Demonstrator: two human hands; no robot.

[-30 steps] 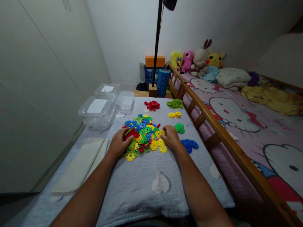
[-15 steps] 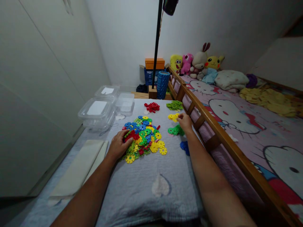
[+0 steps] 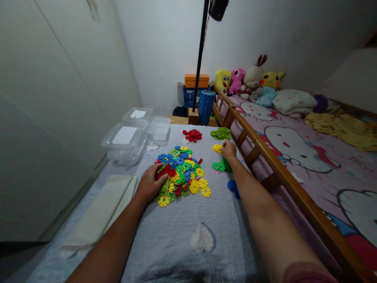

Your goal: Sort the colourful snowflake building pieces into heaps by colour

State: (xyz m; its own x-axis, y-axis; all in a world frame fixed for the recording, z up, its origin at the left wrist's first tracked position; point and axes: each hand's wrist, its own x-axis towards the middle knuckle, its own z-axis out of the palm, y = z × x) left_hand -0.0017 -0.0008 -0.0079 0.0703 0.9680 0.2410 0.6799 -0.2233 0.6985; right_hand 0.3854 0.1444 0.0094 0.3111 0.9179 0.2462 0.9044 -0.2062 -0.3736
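A mixed pile of plastic snowflake discs (image 3: 184, 167) in blue, green, yellow and red lies mid-table. My left hand (image 3: 150, 182) rests on its left edge, thumb and fingers apart beside red pieces (image 3: 167, 171). At the table's right side, my right hand (image 3: 229, 150) has its fingers drawn together at a small group of yellow discs (image 3: 217, 148); whatever is between the fingertips is hidden. Just below it are green discs (image 3: 218, 166), partly covered by my wrist. Blue discs (image 3: 231, 185) lie nearer, partly behind my forearm.
Red pieces (image 3: 192, 135) and light green pieces (image 3: 220, 133) form separate heaps at the back. Clear plastic boxes (image 3: 123, 141) stand at the left, behind a folded cream cloth (image 3: 101, 212). A wooden bed rail (image 3: 259, 157) runs along the right edge. A black pole (image 3: 200, 59) rises beyond the table.
The whole view has shifted slightly, so everything sits a little further right. My right hand stays at the yellow discs, its fingers more curled over; my left hand remains on the pile.
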